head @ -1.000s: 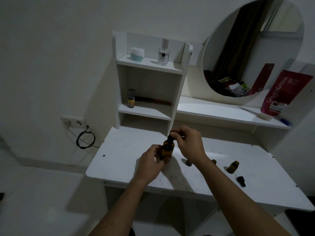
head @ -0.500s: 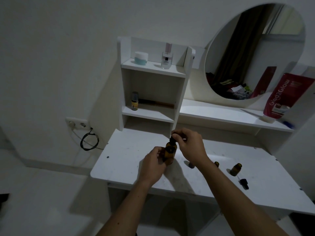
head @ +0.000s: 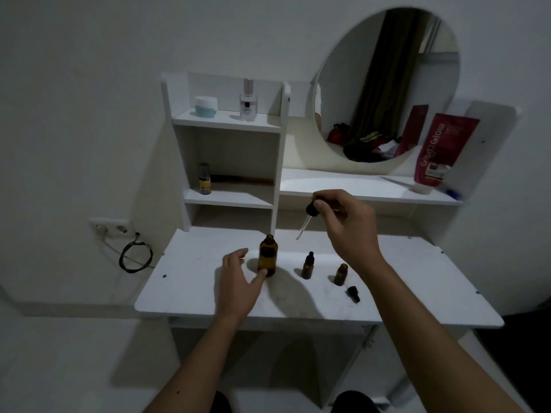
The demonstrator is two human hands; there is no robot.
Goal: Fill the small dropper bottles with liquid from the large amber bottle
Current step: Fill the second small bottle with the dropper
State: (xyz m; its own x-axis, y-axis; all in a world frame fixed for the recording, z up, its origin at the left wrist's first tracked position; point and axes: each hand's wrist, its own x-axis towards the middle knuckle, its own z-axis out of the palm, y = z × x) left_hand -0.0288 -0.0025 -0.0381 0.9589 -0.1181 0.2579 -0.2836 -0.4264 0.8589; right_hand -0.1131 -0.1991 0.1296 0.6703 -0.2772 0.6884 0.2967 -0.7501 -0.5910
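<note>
Above the white worktop (head: 417, 281), the right hand (head: 348, 225) is pinching the black rubber bulb of a glass dropper (head: 307, 219) between thumb and fingertips. The pipette is slanting down and to the left, its tip hanging in the air, clear of every bottle. The uncapped small amber dropper bottle (head: 340, 274) is standing upright on the worktop below the right hand and slightly nearer the person, so this hand is plainly the nearer one to it; the tip would need to swing down and right to reach its mouth. A second small amber bottle (head: 307, 266), its black dropper cap on, is standing just to the left of the open one. A loose black dropper cap (head: 353, 293) is lying just in front of the open bottle. Further left, the left hand (head: 238, 281) is spread loosely open, holding nothing, one fingertip touching the base of the large amber glass bottle (head: 267, 256), which is standing upright and open.
</note>
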